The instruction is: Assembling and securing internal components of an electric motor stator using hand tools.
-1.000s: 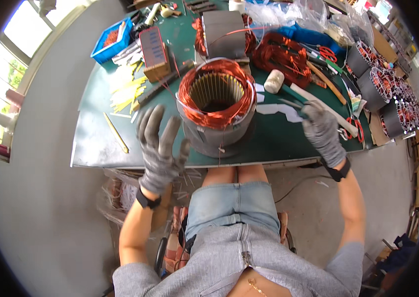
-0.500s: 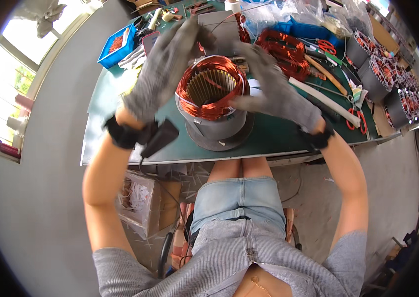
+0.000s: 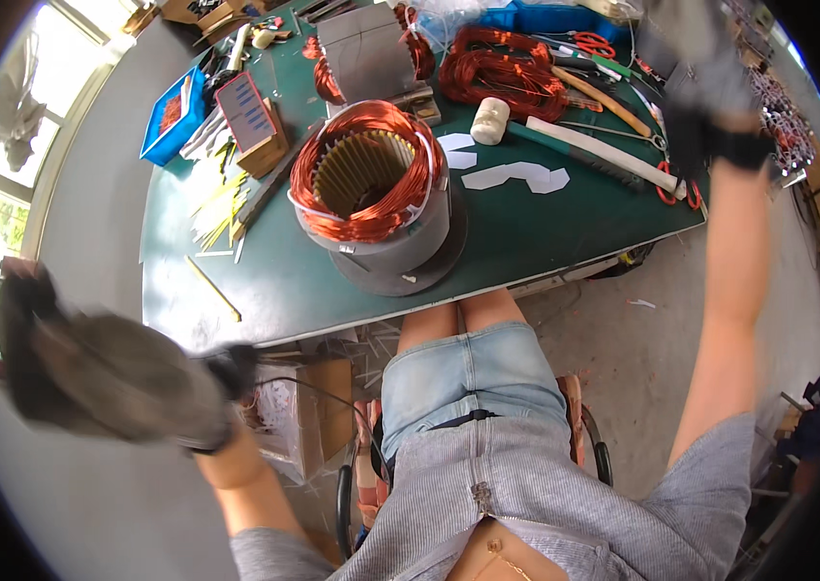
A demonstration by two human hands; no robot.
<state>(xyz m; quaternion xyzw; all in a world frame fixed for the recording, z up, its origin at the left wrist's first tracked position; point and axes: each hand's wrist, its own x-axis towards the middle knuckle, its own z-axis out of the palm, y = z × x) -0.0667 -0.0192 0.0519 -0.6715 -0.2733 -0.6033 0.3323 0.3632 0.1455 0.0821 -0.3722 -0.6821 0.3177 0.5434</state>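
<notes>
A stator [image 3: 410,254] with a ring of copper windings [image 3: 318,213] and a pale cord round them stands upright on a round dark base [image 3: 453,254] near the table's front edge. Neither hand touches it. My left hand [image 3: 109,373], in a grey glove, is out at the left, off the table's edge. It is blurred; its fingers look apart and hold nothing I can see. My right hand [image 3: 705,82], also gloved, is raised at the far right near the wound stators. Motion smears its fingers, so its grip is hidden.
Behind the stator lie another grey core [image 3: 366,53], copper coils [image 3: 497,73] and a white-headed mallet [image 3: 490,120]. White paper pieces [image 3: 526,176], wooden-handled tools and red-handled scissors [image 3: 594,44] are at the right. A blue bin [image 3: 172,131] and yellow strips [image 3: 216,208] are at the left.
Both hands have left the copper windings and swung apart, the left one out to the left and down, the right one up to the right. The view has shifted, and the stator appears farther left.
</notes>
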